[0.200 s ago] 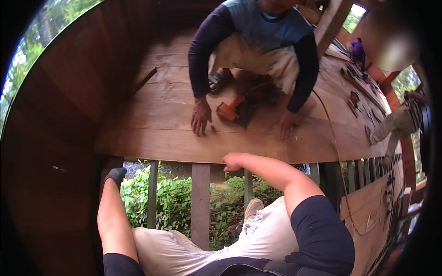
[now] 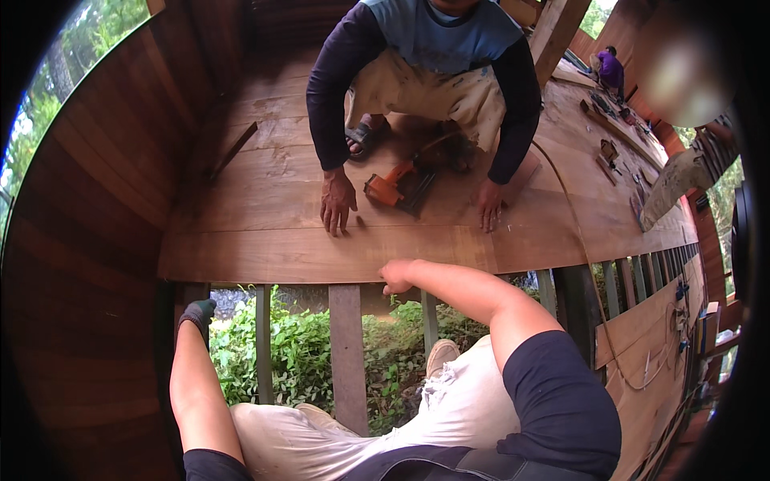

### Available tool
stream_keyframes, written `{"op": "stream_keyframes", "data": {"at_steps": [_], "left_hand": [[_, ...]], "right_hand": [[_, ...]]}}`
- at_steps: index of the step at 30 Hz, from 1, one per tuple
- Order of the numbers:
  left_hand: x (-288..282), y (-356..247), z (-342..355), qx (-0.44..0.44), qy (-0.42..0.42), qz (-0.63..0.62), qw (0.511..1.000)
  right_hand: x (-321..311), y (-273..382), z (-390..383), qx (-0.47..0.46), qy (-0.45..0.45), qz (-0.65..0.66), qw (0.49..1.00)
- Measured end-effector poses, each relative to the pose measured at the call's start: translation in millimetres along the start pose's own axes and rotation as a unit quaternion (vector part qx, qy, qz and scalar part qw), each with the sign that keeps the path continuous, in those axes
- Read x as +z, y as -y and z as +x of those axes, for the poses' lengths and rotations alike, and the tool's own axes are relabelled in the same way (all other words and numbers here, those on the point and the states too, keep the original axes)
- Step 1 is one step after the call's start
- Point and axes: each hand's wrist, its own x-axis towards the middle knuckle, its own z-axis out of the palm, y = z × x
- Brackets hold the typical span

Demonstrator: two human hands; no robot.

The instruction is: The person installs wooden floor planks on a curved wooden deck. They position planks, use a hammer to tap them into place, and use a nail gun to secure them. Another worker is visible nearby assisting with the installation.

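Note:
My right hand (image 2: 395, 276), bare, is closed at the near edge of the front floorboard (image 2: 265, 255), its fingers curled against that edge. At the left, my left hand (image 2: 198, 312) wears a dark glove and rests by the end of a joist (image 2: 190, 295), just below the board. Its fingers are too dark to make out. Across from me a crouching person presses both hands (image 2: 338, 202) flat on the boards. An orange and black nail gun (image 2: 395, 188) lies between that person's arms, with a hose (image 2: 571, 196) on the floor to the right.
Open gaps between the joists (image 2: 346, 353) show green plants (image 2: 293, 349) below me. A curved wooden wall (image 2: 88, 264) rises at the left. A dark strip (image 2: 233, 150) lies on the boards. Tools (image 2: 609, 154), a standing person's leg (image 2: 672, 196) and a sheet of wood (image 2: 642, 353) are at the right.
The view has turned slightly, so the crouching person and the boards appear a little further left. My two hands keep their places at the board edge and the joist.

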Motion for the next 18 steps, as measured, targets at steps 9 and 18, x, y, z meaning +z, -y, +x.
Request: {"op": "stream_keyframes", "data": {"at_steps": [9, 18], "left_hand": [[-1, -45, -37, 0.137, 0.021, 0.165, 0.977], [-13, 7, -15, 0.005, 0.132, 0.152, 0.980]], "right_hand": [[-6, -1, -1, 0.029, -0.003, 0.008, 1.000], [-28, 37, -2, 0.009, 0.004, 0.008, 1.000]]}}
